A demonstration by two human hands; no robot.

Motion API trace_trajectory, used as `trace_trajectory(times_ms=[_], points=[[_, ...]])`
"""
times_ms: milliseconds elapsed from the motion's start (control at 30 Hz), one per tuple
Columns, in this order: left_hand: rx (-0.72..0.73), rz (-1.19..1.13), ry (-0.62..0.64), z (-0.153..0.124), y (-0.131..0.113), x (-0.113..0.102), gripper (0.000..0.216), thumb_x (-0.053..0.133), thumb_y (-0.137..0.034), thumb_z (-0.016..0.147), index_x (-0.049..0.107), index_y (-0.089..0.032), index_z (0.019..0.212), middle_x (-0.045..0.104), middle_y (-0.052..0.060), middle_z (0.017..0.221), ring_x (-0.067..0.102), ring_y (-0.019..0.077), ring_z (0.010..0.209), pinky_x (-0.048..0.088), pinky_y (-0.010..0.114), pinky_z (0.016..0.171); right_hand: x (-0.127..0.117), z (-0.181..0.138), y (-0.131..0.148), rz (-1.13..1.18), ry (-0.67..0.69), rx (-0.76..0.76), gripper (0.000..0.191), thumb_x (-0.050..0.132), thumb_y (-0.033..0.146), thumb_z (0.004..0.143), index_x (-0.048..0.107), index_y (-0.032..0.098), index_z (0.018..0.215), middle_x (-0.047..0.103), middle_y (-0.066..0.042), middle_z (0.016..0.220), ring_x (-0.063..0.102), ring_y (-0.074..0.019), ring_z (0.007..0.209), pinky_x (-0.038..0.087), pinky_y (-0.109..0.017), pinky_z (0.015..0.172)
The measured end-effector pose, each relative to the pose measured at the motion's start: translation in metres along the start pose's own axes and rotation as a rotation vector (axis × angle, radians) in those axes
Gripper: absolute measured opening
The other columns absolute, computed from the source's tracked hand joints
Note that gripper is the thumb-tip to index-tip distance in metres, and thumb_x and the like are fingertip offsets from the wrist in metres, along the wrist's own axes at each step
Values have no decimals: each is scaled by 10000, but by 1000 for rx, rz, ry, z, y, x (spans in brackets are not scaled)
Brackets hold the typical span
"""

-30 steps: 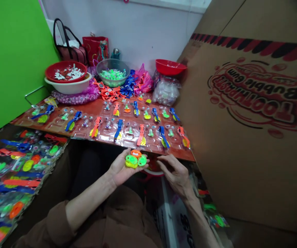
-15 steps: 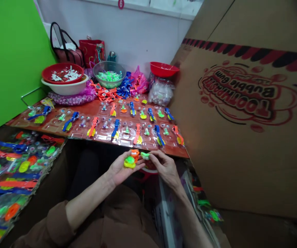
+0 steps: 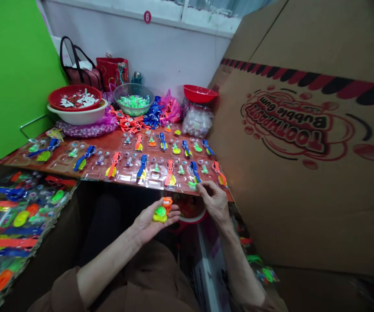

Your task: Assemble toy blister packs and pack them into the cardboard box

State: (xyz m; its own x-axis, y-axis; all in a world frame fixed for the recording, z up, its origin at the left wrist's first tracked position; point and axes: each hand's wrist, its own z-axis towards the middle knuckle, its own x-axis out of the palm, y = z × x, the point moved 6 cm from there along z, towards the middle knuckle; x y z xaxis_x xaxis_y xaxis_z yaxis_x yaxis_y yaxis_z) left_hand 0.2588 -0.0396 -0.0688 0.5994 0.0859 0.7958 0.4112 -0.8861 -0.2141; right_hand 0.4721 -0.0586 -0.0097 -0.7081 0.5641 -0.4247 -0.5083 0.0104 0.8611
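My left hand (image 3: 151,221) is palm up and cradles several small plastic toy pieces, the thumb resting against them. Orange, green and yellow pieces (image 3: 160,212) show among these. Over the front edge of the table, my right hand (image 3: 215,203) pinches a light green plastic toy piece (image 3: 192,185) between thumb and fingers. That piece is near the lower end of a blue toy watch (image 3: 194,171) in a clear blister tray (image 3: 152,183). Rows of such trays hold orange and blue toy watches with yellow pieces, and small green and purple toys between them.
At the back stand a red basin (image 3: 56,97) of white pieces, a grey bowl (image 3: 118,93) of green pieces and a red bowl (image 3: 200,93). A large cardboard box (image 3: 291,195) walls off the right. Filled packs (image 3: 21,219) lie lower left; a red-rimmed tub (image 3: 203,216) sits below.
My right hand has moved forward and away from my left hand, carrying the light green piece to the trays' front edge. My left hand still holds its pieces. The view has tilted slightly.
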Motion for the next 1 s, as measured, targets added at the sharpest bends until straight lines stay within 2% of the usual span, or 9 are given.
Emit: trace_trajectory(times_ms=[200,433,533,667,767,867,933,1000], points=[[-2,-10,-3,-1,-4,-1,243,502,-223,977,604,-33,1089,731,194,940,736,268,822,570,436,874,7,26,-11,17,19,6,353,635,543,854,642,198,781,621,-9,681,563,-171,616,453,-296,603],[6,-7,8,3,-9,0,276,486,-243,981,609,-21,1089,731,208,966,736,279,824,581,415,827,33,44,14,-378,5,-182,388,599,542,887,606,199,705,617,-20,675,537,-164,622,409,-294,623],[4,-14,12,5,-12,2,321,463,-270,992,620,-5,1080,728,216,968,736,287,816,583,407,804,52,41,31,-269,175,-278,313,579,480,930,653,200,812,654,-40,771,585,-176,687,457,-301,644],[5,-28,-4,8,-15,0,273,470,-257,993,638,-48,1042,729,172,895,730,263,795,575,441,838,75,7,55,-88,535,-482,198,595,375,955,699,229,1037,679,-63,957,638,-189,853,531,-316,728],[10,-36,-23,9,-14,-1,212,489,-230,989,641,-82,1009,724,119,856,722,243,803,553,500,900,80,-17,58,-72,657,-569,207,592,336,966,696,238,1115,677,-76,1017,635,-189,910,549,-326,772],[-28,12,-24,8,-7,0,219,500,-241,986,638,-71,1001,722,129,861,722,245,781,561,471,871,77,-23,48,-66,653,-520,209,592,341,967,706,225,1098,691,-68,979,645,-176,864,557,-312,746],[-51,46,-4,8,-4,3,250,486,-256,991,634,-61,1037,721,143,874,720,239,743,566,438,837,71,-18,40,-20,610,-392,227,588,358,965,707,224,1105,716,-64,995,670,-180,880,568,-321,778],[-62,56,30,8,-2,6,292,463,-271,999,621,-54,1113,720,157,909,721,237,741,562,420,831,62,-10,30,36,512,-213,253,576,390,960,712,223,1092,738,-60,1012,695,-191,893,578,-334,800]])
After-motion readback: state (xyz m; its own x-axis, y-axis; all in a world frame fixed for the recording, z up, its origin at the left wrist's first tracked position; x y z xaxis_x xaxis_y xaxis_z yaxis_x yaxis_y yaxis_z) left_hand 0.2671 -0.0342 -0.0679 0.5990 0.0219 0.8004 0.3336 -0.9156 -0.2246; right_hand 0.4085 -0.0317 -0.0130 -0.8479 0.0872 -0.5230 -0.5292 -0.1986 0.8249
